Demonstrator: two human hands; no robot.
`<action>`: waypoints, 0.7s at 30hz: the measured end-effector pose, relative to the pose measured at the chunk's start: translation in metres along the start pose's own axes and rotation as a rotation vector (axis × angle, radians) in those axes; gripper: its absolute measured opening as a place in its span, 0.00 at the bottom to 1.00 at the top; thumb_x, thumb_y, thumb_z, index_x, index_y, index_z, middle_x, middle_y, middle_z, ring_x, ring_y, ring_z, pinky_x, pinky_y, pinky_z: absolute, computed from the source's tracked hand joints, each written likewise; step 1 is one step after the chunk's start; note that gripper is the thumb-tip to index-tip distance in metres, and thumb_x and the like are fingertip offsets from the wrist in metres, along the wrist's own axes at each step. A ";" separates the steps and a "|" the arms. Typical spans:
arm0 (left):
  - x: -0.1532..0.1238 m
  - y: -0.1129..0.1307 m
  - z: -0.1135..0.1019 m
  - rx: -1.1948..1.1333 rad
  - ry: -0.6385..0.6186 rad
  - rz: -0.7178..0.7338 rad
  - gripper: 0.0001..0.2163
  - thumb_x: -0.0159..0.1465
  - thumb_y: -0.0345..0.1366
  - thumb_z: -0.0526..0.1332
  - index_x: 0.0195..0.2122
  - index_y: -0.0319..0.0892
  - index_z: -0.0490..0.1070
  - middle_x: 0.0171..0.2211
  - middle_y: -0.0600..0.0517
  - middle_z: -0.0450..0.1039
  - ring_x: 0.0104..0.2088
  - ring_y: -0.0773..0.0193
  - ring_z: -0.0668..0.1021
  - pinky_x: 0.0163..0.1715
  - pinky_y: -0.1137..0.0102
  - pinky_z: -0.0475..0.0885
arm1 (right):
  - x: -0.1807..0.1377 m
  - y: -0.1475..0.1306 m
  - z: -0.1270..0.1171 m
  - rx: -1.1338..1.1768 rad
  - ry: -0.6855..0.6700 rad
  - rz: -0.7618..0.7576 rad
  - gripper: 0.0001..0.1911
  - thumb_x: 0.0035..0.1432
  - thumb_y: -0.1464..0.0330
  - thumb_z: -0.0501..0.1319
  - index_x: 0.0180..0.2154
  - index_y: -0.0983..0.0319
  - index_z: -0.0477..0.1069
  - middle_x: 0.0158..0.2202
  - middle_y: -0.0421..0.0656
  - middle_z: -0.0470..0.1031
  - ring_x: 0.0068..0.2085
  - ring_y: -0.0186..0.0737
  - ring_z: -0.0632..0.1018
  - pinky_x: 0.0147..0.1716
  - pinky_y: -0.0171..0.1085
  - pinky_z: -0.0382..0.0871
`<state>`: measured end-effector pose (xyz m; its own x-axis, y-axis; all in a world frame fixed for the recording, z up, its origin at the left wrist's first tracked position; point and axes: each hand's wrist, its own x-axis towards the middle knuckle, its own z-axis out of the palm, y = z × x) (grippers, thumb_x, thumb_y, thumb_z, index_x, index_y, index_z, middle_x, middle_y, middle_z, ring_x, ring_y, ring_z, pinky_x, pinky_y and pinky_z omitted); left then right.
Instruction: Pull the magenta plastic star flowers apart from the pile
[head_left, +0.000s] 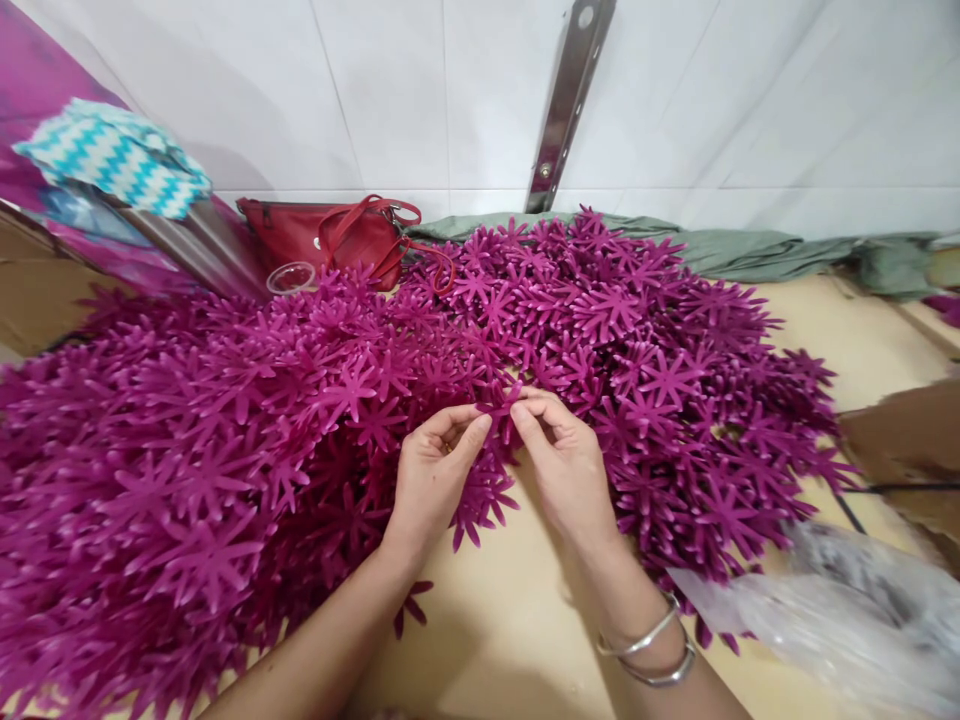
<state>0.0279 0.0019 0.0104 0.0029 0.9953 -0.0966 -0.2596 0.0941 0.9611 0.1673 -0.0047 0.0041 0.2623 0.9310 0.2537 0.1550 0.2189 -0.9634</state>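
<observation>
Between my two hands is one magenta petal piece [501,405], a flat flower shape with narrow lobes. My left hand [437,462] pinches its left side between thumb and forefinger. On the other side my right hand [561,455] pinches it too, thumb against fingers. A large heap of the same magenta flower pieces [195,450] spreads to the left, and a second heap [667,390] lies to the right. Just below the hands some pieces [480,505] hang at the heap's edge. The fingertips partly hide the held piece.
Pale yellow tabletop [465,640] shows in front of me. A red handbag [330,240] and green cloth [735,255] lie along the tiled wall. Clear plastic bags [832,610] rest at right, near brown cardboard [907,450]. A blue-and-white knitted cover [116,150] stands at left.
</observation>
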 end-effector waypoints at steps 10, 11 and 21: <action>0.002 -0.001 -0.002 0.066 0.023 0.080 0.10 0.59 0.42 0.73 0.35 0.41 0.80 0.32 0.52 0.81 0.34 0.66 0.79 0.37 0.73 0.74 | 0.000 0.003 0.005 0.086 -0.029 0.084 0.08 0.57 0.61 0.71 0.36 0.58 0.80 0.44 0.45 0.82 0.48 0.45 0.80 0.53 0.45 0.73; 0.002 -0.002 -0.002 0.074 0.019 0.076 0.10 0.60 0.42 0.73 0.35 0.41 0.80 0.33 0.52 0.81 0.33 0.66 0.79 0.37 0.73 0.74 | -0.001 0.003 0.005 0.072 -0.020 0.092 0.08 0.61 0.61 0.68 0.37 0.58 0.80 0.44 0.44 0.82 0.47 0.44 0.80 0.53 0.45 0.73; -0.001 -0.006 0.002 0.031 -0.038 0.078 0.11 0.61 0.41 0.73 0.40 0.41 0.79 0.38 0.51 0.83 0.39 0.64 0.82 0.43 0.71 0.76 | -0.001 0.013 0.010 0.359 0.028 0.287 0.09 0.51 0.63 0.74 0.29 0.59 0.76 0.46 0.44 0.83 0.40 0.40 0.79 0.44 0.41 0.74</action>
<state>0.0309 0.0006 0.0055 0.0205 0.9997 -0.0123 -0.2302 0.0167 0.9730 0.1597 0.0003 -0.0096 0.2726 0.9617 -0.0301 -0.2662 0.0453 -0.9629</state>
